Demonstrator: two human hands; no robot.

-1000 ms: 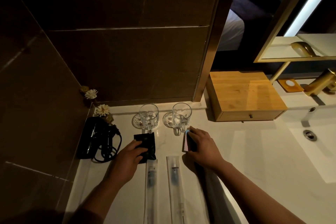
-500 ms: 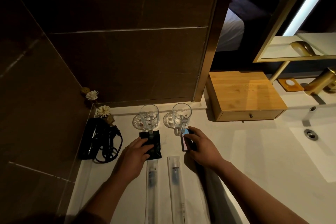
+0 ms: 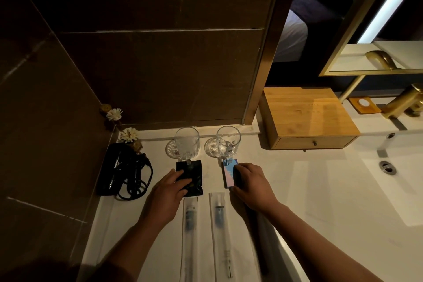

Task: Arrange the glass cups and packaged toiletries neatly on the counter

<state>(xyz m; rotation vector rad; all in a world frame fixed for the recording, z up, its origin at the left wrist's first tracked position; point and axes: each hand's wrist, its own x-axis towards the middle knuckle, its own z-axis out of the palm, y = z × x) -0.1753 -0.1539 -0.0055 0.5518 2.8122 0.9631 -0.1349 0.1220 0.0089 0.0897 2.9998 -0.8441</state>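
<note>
Two glass mugs, the left glass mug and the right glass mug, stand on glass coasters at the back of the white counter. A black sachet lies just in front of the left mug, and my left hand presses flat on it. A small pink-and-blue box lies in front of the right mug, with my right hand gripping its right side. Two wrapped toothbrushes, the left toothbrush and the right toothbrush, lie side by side nearer to me.
A black hair dryer with coiled cord lies at the left, next to a flower diffuser. At the back right stands a wooden drawer box. Further right are the sink basin and the gold tap.
Both hands have slid their packets away from me, up to the mugs' bases. The black sachet now lies straight under the left mug and the box under the right mug.
</note>
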